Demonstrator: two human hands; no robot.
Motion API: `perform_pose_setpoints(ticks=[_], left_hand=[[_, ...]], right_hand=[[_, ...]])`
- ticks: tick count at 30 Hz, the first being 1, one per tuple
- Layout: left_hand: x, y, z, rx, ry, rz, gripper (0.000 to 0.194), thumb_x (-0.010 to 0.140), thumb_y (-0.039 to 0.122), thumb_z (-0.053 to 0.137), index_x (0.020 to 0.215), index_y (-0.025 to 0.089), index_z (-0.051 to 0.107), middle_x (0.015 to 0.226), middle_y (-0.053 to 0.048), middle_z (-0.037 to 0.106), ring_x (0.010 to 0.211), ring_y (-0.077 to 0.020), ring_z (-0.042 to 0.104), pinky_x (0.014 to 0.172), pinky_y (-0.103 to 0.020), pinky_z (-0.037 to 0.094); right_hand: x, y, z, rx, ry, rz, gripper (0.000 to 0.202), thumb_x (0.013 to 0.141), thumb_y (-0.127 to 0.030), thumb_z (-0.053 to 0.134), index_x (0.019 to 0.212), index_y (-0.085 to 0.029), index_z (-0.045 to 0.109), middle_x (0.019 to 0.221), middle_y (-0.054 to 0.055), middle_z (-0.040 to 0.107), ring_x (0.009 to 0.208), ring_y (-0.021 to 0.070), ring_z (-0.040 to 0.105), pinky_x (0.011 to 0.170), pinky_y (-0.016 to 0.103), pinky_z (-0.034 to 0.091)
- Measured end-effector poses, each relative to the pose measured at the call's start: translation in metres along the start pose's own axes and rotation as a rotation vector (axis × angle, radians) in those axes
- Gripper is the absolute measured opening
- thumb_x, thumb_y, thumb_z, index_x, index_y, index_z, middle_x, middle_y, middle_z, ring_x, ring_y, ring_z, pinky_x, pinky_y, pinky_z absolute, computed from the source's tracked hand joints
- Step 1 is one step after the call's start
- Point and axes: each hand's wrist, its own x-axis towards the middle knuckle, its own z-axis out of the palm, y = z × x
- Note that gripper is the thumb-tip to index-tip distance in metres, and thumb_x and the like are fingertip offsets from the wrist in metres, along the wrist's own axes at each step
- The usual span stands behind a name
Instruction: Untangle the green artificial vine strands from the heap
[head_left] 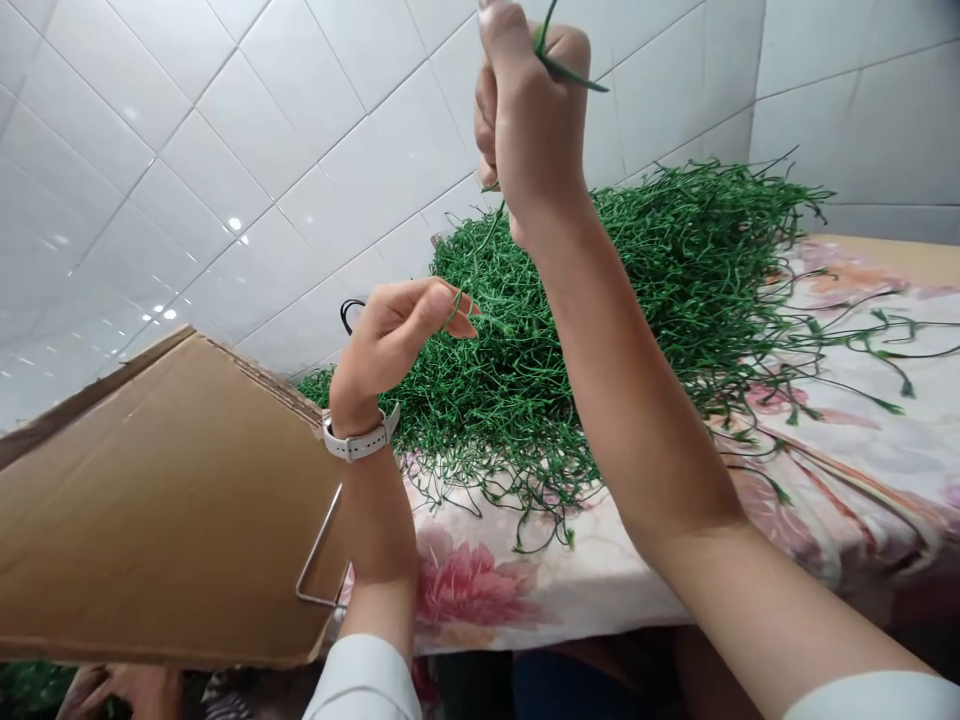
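Observation:
My right hand (pixel 536 120) is raised in a fist, with a thin green plastic stem (pixel 574 75) sticking out of its top. A green strand runs from under this fist down to my left hand (pixel 409 325), where the thumb and fingers pinch it. A white watch strap (pixel 361 443) circles my left wrist. Behind and below both hands lies a large tangled heap of green plastic stems (pixel 517 370) with small forked tips. My right forearm hides part of the heap.
A flowered cloth (pixel 480 590) covers the table. On the left stands a cardboard sheet or box side (pixel 165 510), with a bent metal wire (pixel 311 560) at its edge. Another person's hand (pixel 131 690) shows at bottom left. White tiled walls (pixel 360 180) rise behind.

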Motion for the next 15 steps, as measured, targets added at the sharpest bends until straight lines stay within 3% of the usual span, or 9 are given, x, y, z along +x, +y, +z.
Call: perform_pose_setpoints(ticks=[3,7,11,15], left_hand=[[-0.005,0.019,0.006,0.098,-0.069,0.045,0.043,0.102,0.05,0.057,0.073,0.019,0.063,0.055,0.0,0.064,0.055,-0.0114,0.063,0.06,-0.027,0.051],[-0.009,0.043,0.017,0.577,0.018,0.029,0.044,0.106,0.032,0.05,0.065,0.018,0.058,0.047,0.002,0.053,0.043,-0.0079,0.046,0.052,-0.027,0.038],[-0.008,0.062,0.035,1.076,0.121,-0.025,0.044,0.104,0.029,0.053,0.061,0.017,0.058,0.047,0.0,0.049,0.044,-0.0108,0.042,0.052,-0.03,0.025],[-0.013,0.072,0.037,1.146,0.023,-0.048,0.039,0.103,0.025,0.054,0.066,0.017,0.065,0.05,-0.002,0.055,0.045,-0.0132,0.045,0.052,-0.03,0.027]], right_hand=[[0.002,0.002,-0.001,0.003,-0.011,-0.054,0.062,0.106,-0.016,0.046,0.051,-0.023,0.018,0.046,-0.008,0.011,0.043,0.0036,0.013,0.045,0.025,0.012],[0.01,0.02,-0.01,-0.132,0.099,-0.166,0.059,0.107,-0.017,0.044,0.057,-0.024,0.013,0.054,-0.008,0.01,0.048,0.006,0.011,0.049,0.029,0.013],[0.01,0.049,-0.01,-0.399,0.182,-0.184,0.058,0.111,-0.037,0.037,0.06,-0.025,0.012,0.054,-0.007,0.013,0.053,0.0099,0.013,0.054,0.032,0.017],[0.001,0.085,-0.018,-0.683,0.229,-0.146,0.057,0.108,-0.059,0.022,0.062,-0.025,0.021,0.056,-0.003,0.032,0.056,0.0123,0.034,0.064,0.031,0.032]])
